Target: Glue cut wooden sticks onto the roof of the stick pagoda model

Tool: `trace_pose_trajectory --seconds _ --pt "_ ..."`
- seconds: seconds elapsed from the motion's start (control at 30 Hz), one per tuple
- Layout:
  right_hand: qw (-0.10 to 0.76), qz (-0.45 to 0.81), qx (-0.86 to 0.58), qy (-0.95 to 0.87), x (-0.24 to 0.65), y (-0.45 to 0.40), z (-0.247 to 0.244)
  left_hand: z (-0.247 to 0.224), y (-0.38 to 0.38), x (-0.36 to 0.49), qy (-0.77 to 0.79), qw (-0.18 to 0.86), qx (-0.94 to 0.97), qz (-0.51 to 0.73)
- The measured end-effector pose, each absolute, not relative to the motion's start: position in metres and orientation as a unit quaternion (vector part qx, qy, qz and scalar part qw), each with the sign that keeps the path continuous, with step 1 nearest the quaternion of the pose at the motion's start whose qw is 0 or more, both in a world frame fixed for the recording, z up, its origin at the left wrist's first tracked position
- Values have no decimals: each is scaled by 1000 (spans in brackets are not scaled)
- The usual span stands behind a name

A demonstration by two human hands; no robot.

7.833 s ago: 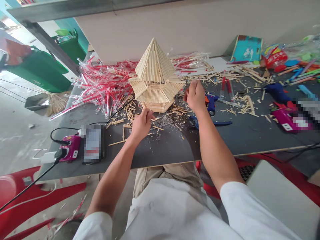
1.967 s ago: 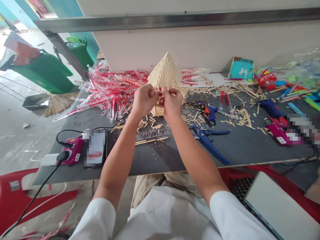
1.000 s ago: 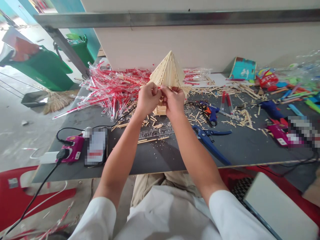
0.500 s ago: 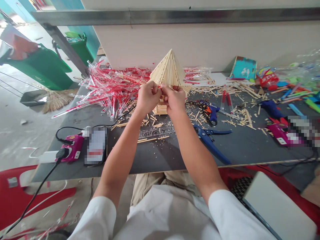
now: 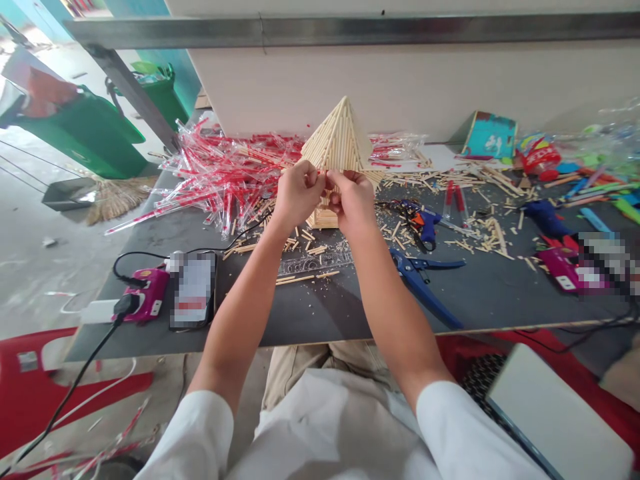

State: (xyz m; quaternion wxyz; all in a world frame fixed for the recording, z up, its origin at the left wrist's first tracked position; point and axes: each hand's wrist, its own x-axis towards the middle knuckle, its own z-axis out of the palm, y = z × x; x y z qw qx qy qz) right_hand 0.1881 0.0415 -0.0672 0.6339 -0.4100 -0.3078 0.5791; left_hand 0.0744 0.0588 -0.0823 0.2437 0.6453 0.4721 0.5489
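Observation:
A wooden-stick model (image 5: 339, 137) with a pointed roof of pale round sticks stands near the back of the table. My left hand (image 5: 299, 190) is closed in a pinch in front of the model's lower part. Close beside it, my right hand (image 5: 354, 197) is closed too, thumb pointing toward the left fingers. A speck of red shows where the fingertips meet; what they hold is too small to make out. Both hands hide the middle of the model, and its stick base (image 5: 323, 219) shows below them.
Red-and-clear plastic wrappers (image 5: 220, 173) heap at the left. Cut stick pieces (image 5: 493, 237) litter the table (image 5: 320, 320). On the right lie a blue glue gun (image 5: 427, 227) and a blue-handled cutter (image 5: 425, 287). A phone (image 5: 193, 290) and a pink power strip (image 5: 150, 293) lie front left.
The hands stay together in front of the model, with the right fingers slightly shifted. The whole view has moved a little; nothing else visibly differs.

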Motion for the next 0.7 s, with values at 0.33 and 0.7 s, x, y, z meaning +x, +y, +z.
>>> trace_pose_trajectory --seconds 0.33,0.7 --pt "568 691 -354 -273 194 45 -62 -82 59 73 485 223 654 536" --pt "539 740 -342 -211 191 44 -49 -75 53 74 500 220 650 528"
